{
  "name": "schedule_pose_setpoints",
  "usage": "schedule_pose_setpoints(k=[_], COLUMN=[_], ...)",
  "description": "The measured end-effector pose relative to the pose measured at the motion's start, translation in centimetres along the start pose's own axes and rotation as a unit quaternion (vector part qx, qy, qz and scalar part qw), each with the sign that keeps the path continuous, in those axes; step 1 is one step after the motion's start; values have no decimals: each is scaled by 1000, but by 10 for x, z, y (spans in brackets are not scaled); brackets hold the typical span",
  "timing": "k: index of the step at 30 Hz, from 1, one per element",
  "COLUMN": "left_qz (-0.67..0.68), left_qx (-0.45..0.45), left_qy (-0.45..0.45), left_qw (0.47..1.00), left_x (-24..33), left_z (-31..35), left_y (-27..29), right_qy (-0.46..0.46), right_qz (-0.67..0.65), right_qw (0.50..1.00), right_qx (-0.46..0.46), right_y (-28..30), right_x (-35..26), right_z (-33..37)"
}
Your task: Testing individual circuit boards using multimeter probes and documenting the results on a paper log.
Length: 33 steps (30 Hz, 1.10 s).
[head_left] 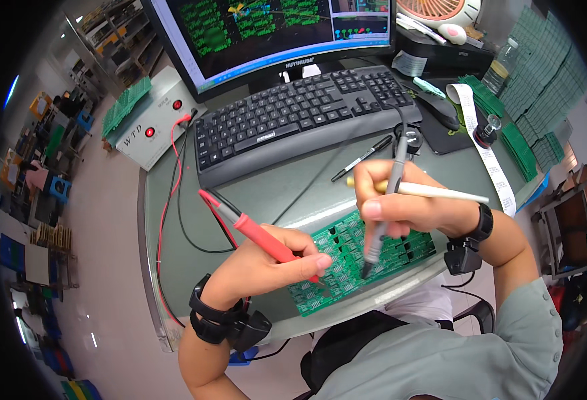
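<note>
A green circuit board panel [341,267] lies at the table's near edge, under both hands. My left hand [260,270] is closed round a red test probe [265,238], its tip down at the left part of the board. In my right hand [420,207] a grey test probe [396,175] is pinched, its dark lower end at the middle of the board. The same hand also holds a slim white stick [447,193] with a yellowish end, lying crosswise. Whether either metal tip touches the board is too small to tell.
Beyond the hands are a black marker [362,158], a keyboard [300,113], a monitor [260,40] and a mouse [438,110]. At left a grey box with red sockets [153,123] feeds a red cable [177,160]. A paper strip [490,167] and stacked green boards [520,150] lie right.
</note>
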<state>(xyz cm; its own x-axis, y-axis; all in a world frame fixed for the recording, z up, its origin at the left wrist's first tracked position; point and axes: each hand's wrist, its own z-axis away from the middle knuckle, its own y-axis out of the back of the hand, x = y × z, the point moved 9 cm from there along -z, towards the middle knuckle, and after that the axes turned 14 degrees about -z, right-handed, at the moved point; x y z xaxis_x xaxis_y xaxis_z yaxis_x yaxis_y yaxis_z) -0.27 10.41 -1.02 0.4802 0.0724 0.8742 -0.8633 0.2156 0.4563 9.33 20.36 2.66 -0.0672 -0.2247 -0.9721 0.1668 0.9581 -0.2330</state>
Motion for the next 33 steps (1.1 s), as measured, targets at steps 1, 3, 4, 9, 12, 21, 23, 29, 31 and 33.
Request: schedule_pose_setpoints(k=[1,3,4,9,12,21,23,29,31,33], left_qz=[4,31,33,130,106,117,112,95,94,84], left_qx=[0,24,23,28,26,8,17,6,5,4], left_qy=[2,6,7,42,32,55,52,76,78,79], left_qw=[1000,999,999,990,994,992,992,993,992,993], left_x=[-1,-1,-1,-11,-25,-26,-26,-24,-24,-23], left_z=[0,2,2,2,3,2,3,4,4,4], left_y=[0,6,10,17,17,17,18,18,18,18], right_qy=[-53,-103,-95,-47,-22,26,42,35,37,39], right_qz=[-34,-56,-23,46,55,66,84,79,81,84], right_qw=[998,993,994,998,998,997,995,996,996,996], right_qx=[-6,-31,-40,1,15,22,14,17,17,17], right_y=[-4,-8,-9,-2,-1,3,2,2,2,2], right_x=[8,26,26,26,30,32,30,32,32,32], right_z=[3,7,9,10,13,11,10,10,11,11])
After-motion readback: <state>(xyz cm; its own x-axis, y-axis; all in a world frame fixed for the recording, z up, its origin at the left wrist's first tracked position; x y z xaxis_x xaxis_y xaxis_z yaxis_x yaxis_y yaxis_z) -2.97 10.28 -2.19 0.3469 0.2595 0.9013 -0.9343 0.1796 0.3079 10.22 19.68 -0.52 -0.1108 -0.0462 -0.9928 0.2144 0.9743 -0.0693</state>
